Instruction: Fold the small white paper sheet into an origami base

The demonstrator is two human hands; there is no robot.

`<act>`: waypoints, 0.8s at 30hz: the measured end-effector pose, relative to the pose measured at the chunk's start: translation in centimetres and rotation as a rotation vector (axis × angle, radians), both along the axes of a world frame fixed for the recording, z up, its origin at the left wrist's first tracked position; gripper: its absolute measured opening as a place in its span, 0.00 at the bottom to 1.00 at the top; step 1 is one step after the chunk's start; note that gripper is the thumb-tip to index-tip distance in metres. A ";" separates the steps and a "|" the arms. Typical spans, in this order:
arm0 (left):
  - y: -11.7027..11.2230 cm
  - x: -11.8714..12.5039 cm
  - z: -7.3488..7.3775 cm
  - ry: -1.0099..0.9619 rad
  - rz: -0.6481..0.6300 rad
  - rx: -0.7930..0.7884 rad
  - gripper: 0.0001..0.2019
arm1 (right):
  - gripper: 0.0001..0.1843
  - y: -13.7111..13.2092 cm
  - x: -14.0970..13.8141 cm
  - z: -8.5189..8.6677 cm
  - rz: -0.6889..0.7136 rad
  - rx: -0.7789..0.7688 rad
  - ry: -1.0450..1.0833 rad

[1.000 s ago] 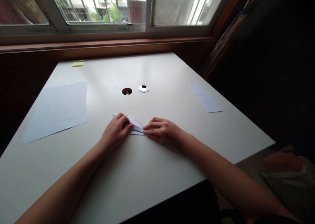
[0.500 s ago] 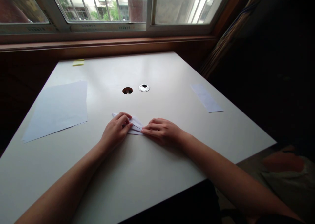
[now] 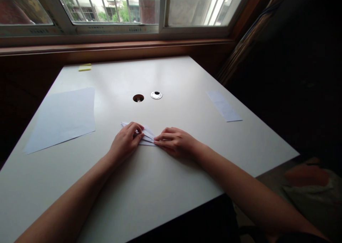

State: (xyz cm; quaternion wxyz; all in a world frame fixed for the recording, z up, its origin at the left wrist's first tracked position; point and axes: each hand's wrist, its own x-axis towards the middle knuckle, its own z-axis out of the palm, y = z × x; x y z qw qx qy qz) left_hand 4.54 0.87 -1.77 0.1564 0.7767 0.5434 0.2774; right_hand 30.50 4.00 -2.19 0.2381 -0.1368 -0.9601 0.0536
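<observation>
A folded piece of white paper lies on the white table between my two hands, with layered, slanting creases and a pointed tip at its left end. My left hand pinches its left part between thumb and fingers, the fingers curled over the top layer. At its right end my right hand grips the paper, fingertips pressed together on the narrow edge. Both palms hide parts of the folds.
Large white sheets lie at the left and a narrow paper strip at the right. Farther back are a round hole, a silvery ring-shaped cover and yellow sticky notes. A window stands behind the table.
Hardly anything differs. The fingers of both hands have shifted very slightly on the folded paper, which stays in the same place.
</observation>
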 end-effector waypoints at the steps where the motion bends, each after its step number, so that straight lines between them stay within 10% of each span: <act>1: 0.0 -0.1 -0.1 -0.004 -0.017 0.009 0.06 | 0.14 0.0 0.0 0.0 -0.001 -0.002 0.003; 7: 0.4 -0.5 -0.9 0.046 -0.175 0.077 0.09 | 0.14 0.0 0.0 -0.1 -0.004 -0.003 0.015; 24: 0.5 -0.5 -0.3 -0.022 -0.087 -0.036 0.07 | 0.19 -0.1 -0.3 0.2 0.059 -0.149 0.070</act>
